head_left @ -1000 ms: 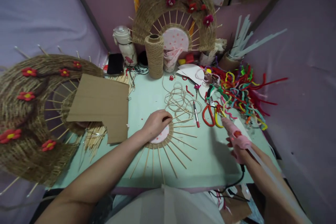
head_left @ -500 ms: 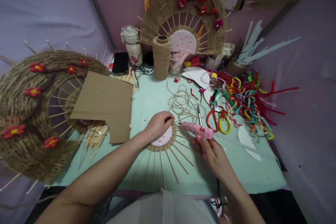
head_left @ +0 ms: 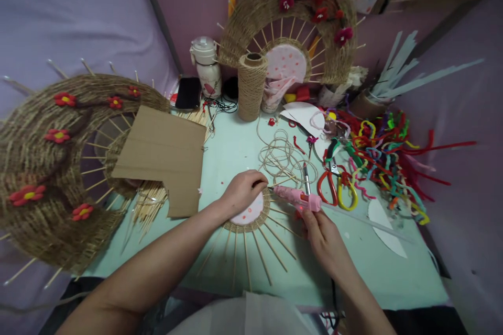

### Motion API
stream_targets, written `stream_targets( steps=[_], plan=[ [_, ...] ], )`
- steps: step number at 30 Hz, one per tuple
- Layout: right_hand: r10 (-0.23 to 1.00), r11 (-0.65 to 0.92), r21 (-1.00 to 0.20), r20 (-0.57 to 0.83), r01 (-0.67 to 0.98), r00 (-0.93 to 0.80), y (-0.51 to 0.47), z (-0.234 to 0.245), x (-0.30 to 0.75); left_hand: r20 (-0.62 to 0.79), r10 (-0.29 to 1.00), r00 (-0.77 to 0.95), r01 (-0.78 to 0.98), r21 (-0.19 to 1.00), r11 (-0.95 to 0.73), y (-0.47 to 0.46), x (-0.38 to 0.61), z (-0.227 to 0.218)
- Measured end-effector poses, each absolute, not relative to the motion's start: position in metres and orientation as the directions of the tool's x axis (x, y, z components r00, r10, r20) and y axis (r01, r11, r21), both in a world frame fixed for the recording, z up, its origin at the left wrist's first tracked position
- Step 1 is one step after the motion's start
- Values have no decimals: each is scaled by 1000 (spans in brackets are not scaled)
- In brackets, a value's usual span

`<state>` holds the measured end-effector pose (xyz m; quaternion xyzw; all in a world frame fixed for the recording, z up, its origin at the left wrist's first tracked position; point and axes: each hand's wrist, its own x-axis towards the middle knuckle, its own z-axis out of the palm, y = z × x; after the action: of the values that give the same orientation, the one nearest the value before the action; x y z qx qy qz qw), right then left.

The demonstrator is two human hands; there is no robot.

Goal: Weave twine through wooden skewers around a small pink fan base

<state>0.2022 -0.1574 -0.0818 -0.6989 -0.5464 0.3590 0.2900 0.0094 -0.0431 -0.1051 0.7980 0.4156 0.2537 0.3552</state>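
Observation:
My left hand (head_left: 242, 191) rests with curled fingers on a small half-disc (head_left: 251, 214) of pink spotted fabric rimmed with jute cord, from which several wooden skewers fan out over the table. Its fingertips pinch at the disc's upper right edge, where a jute strand lies. My right hand (head_left: 320, 230) grips a pink glue gun (head_left: 296, 197). The gun's nozzle points left and almost touches the disc's edge by my left fingertips. A clear glue stick pokes out of the gun's back toward the right.
Loose jute cord (head_left: 281, 156) and a jute spool (head_left: 252, 86) lie beyond the disc. Scissors (head_left: 334, 188), a pen and colourful pipe cleaners (head_left: 387, 159) crowd the right. Cardboard (head_left: 165, 154), a skewer pile and a large woven fan (head_left: 51, 167) fill the left.
My right hand has brought the glue gun from the table's right side over to the disc, its nozzle now at the rim by my left fingers. The left hand has stayed on the disc.

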Motion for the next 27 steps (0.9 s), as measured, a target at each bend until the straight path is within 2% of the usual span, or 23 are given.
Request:
stream_targets(
  steps=[20, 27],
  plan=[
    [966, -259, -792, -204, 553, 160, -160, -85, 204, 108, 845, 524, 475, 786, -395, -43, 9, -104],
    [983, -178, -751, -111, 636, 145, -159, -76, 201, 104, 852, 514, 480, 788, -386, -44, 10, -104]
  ],
)
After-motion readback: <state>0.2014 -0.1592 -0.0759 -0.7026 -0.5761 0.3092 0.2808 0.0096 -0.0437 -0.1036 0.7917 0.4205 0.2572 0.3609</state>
